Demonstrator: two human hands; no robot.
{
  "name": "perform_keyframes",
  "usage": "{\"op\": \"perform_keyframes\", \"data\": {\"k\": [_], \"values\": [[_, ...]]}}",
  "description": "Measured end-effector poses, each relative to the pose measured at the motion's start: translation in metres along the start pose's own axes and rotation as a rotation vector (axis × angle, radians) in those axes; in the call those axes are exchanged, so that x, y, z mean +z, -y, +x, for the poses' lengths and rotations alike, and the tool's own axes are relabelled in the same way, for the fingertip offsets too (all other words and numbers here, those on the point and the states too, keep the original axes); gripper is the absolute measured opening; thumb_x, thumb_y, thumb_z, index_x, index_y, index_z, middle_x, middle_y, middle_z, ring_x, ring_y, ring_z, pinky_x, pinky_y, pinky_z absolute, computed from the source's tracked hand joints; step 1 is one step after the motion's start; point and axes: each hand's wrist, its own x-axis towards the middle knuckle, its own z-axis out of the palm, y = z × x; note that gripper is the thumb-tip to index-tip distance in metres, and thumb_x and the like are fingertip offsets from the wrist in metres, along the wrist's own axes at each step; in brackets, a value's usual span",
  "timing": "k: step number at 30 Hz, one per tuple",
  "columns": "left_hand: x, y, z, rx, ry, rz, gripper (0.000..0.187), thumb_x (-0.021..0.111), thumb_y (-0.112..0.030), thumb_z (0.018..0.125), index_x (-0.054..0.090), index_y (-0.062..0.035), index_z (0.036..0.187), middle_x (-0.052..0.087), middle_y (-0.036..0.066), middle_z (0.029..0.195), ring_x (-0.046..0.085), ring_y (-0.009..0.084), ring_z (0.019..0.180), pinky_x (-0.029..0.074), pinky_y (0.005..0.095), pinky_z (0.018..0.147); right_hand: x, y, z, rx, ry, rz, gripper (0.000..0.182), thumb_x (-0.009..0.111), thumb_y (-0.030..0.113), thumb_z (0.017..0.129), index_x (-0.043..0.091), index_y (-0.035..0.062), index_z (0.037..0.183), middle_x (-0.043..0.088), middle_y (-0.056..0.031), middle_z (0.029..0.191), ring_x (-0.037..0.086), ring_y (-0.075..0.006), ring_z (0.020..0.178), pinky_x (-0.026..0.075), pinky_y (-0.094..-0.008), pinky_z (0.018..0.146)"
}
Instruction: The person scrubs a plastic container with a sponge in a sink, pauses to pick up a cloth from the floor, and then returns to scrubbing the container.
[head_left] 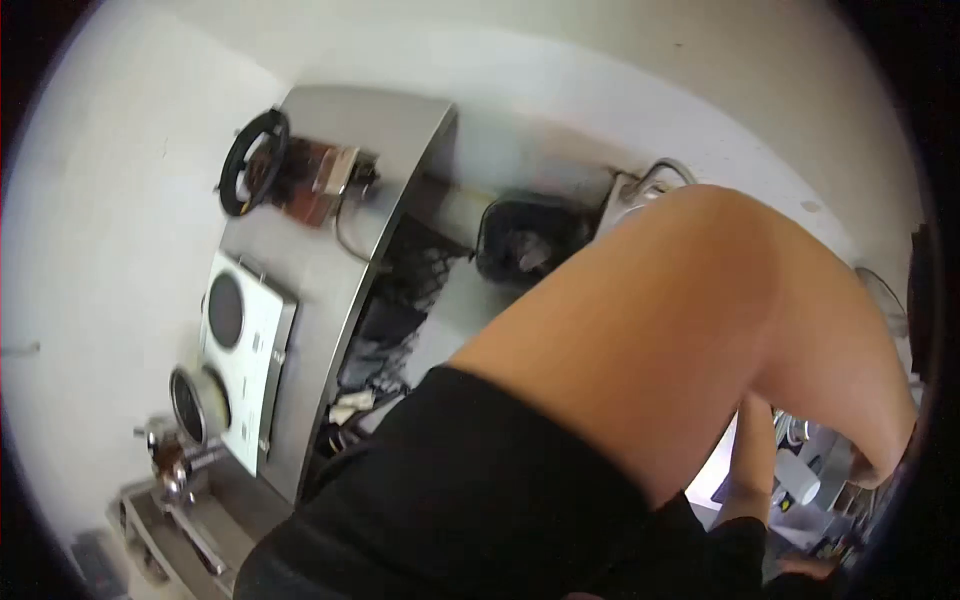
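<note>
The right arm (pixel 620 330), in a black sleeve (pixel 500 450), fills the middle of the scene with its elbow bent sharply, and its forearm drops toward the right hand (pixel 872 466) at the right edge; that bend seems to be what lets the hand work low, below the steel surface (pixel 325 265). Whether the fingers of the right hand are open, closed or gripping something, I cannot tell, as they are small, blurred and turned away. The left forearm (pixel 752 465) passes behind the bulk of the right arm, which hides the left hand, so its grip cannot be told either. A white container (pixel 797 477) lies near the right hand, on the right of the scene, amid tightly packed small items; I cannot say whether either hand touches it. Far left, a two-burner hot plate (pixel 248 390) rests on the surface with its knobs along the open edge, presumably for easy reach. A pot (pixel 205 403) sits over one burner, as cookware would for heating, while the other burner (pixel 226 310) is uncovered. Beside it, a faucet (pixel 178 480) stands where its water would fall into the sink (pixel 222 520). Beyond the surface is an open black bin (pixel 495 240).
</note>
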Motion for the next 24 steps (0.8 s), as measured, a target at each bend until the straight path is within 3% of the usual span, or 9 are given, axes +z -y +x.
{"op": "perform_keyframes", "data": {"k": [4, 8, 9, 11, 14, 16, 17, 19, 24], "values": [[0.036, 0.007, -0.017, -0.043, -0.147, -0.037, 0.021, 0.061, -0.025, 0.062, 0.064, -0.0062, 0.070, 0.061, 0.017, 0.067, 0.058, 0.0306, 0.058, 0.045, 0.0392, 0.048, -0.027, -0.004, -0.017, 0.247, 0.041, 0.336, 0.021, 0.063, 0.017, 0.071, 0.060, -0.0019, 0.080, 0.061, -0.0142, 0.072, 0.061, -0.0281, 0.067, 0.049, -0.0366, 0.055], [0.109, 0.013, -0.125, -0.141, -0.118, -0.397, 0.022, 0.059, -0.020, 0.060, 0.064, -0.0058, 0.076, 0.061, 0.015, 0.071, 0.059, 0.0318, 0.065, 0.046, 0.0422, 0.056, -0.026, -0.003, -0.032, 0.494, 0.119, 0.730, 0.020, 0.062, 0.016, 0.073, 0.059, -0.0030, 0.080, 0.061, -0.0136, 0.072, 0.061, -0.0261, 0.065, 0.049, -0.0351, 0.052], [0.115, 0.007, -0.159, -0.235, -0.319, -0.709, 0.020, 0.056, -0.023, 0.073, 0.063, -0.0066, 0.081, 0.061, 0.016, 0.071, 0.059, 0.0324, 0.070, 0.047, 0.0417, 0.062, -0.021, 0.003, -0.031, 0.547, 0.136, 0.826, 0.020, 0.062, 0.016, 0.073, 0.059, -0.0033, 0.079, 0.061, -0.0135, 0.072, 0.061, -0.0256, 0.065, 0.049, -0.0348, 0.052], [0.129, 0.005, -0.202, -0.486, 0.404, -0.709, 0.043, 0.048, -0.043, 0.081, 0.055, -0.0056, 0.102, 0.060, 0.020, 0.092, 0.057, 0.0329, 0.086, 0.045, 0.0422, 0.075, -0.020, 0.012, -0.034, 0.642, 0.148, 0.941, 0.020, 0.062, 0.015, 0.074, 0.059, -0.0036, 0.079, 0.061, -0.0133, 0.072, 0.061, -0.0252, 0.065, 0.049, -0.0344, 0.051], [0.186, -0.021, -0.241, -0.688, 0.504, -0.877, 0.063, 0.048, -0.048, 0.082, 0.038, -0.0019, 0.123, 0.049, 0.026, 0.113, 0.050, 0.0358, 0.104, 0.039, 0.0395, 0.089, -0.010, 0.027, -0.027, 0.896, 0.173, 1.236, 0.025, 0.061, 0.013, 0.076, 0.056, -0.0028, 0.094, 0.060, -0.0110, 0.084, 0.060, -0.0203, 0.066, 0.051, -0.0330, 0.048], [0.207, -0.042, -0.257, -0.868, -0.018, -0.986, 0.081, 0.048, -0.050, 0.082, 0.013, 0.0034, 0.133, 0.031, 0.031, 0.128, 0.036, 0.0376, 0.118, 0.030, 0.0371, 0.099, 0.016, 0.025, -0.016, 0.873, 0.018, 1.387, 0.021, 0.056, 0.016, 0.082, 0.057, -0.0040, 0.086, 0.060, -0.0133, 0.075, 0.061, -0.0212, 0.059, 0.049, -0.0275, 0.044], [0.222, -0.042, -0.259, -0.910, -0.125, -1.149, 0.092, 0.051, -0.052, 0.079, 0.000, 0.0027, 0.134, 0.013, 0.034, 0.134, 0.016, 0.0404, 0.127, 0.018, 0.0413, 0.103, 0.015, 0.028, -0.011, 0.878, 0.009, 1.388, 0.021, 0.056, 0.016, 0.082, 0.057, -0.0040, 0.086, 0.060, -0.0133, 0.075, 0.061, -0.0212, 0.059, 0.049, -0.0275, 0.044], [0.234, -0.039, -0.263, -0.964, -0.228, -1.080, 0.093, 0.052, -0.053, 0.078, 0.002, -0.0008, 0.135, 0.010, 0.034, 0.134, 0.013, 0.0426, 0.127, 0.018, 0.0441, 0.103, 0.014, 0.041, 0.003, 0.921, -0.009, 1.500, 0.026, 0.053, 0.020, 0.084, 0.053, -0.0033, 0.095, 0.059, -0.0118, 0.088, 0.060, -0.0226, 0.078, 0.051, -0.0410, 0.065], [0.223, -0.006, -0.261, -1.330, -0.310, -0.981, 0.098, 0.057, -0.060, 0.070, 0.005, -0.0127, 0.138, 0.002, 0.033, 0.134, 0.006, 0.0473, 0.126, 0.017, 0.0504, 0.101, 0.055, 0.078, 0.055, 0.942, -0.452, 1.997, 0.032, 0.040, 0.027, 0.090, 0.051, -0.0017, 0.100, 0.056, -0.0114, 0.095, 0.056, -0.0215, 0.085, 0.046, -0.0359, 0.068]]}}
